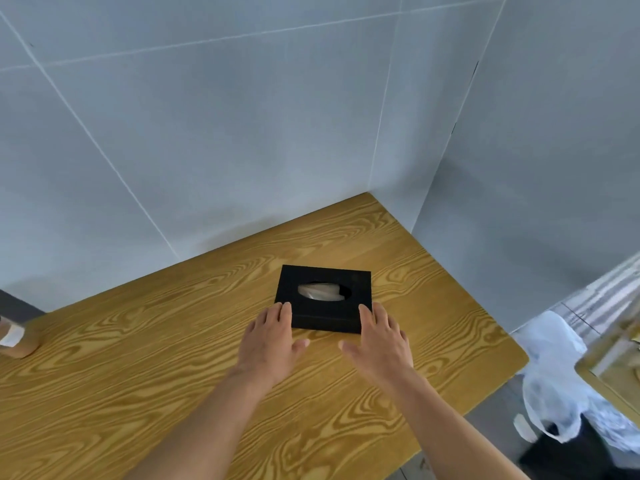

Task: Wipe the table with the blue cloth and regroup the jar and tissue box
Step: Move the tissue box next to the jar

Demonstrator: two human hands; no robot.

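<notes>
Your left hand (273, 341) is flat, grip apart, fingertips touching the near-left corner of the tissue box (323, 299). The box lies flat on the counter (138, 358), just ahead of and between both hands, opening up, long axis roughly left-right. Your right hand (381, 342) is spread too, grip apart, fingertips at the near-right corner.

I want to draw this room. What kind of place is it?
Probably a corner of a home or small office room. A wooden table is pushed against plain grey walls, a black tissue box sits on it, and a white plastic bag hangs beside it.
</notes>
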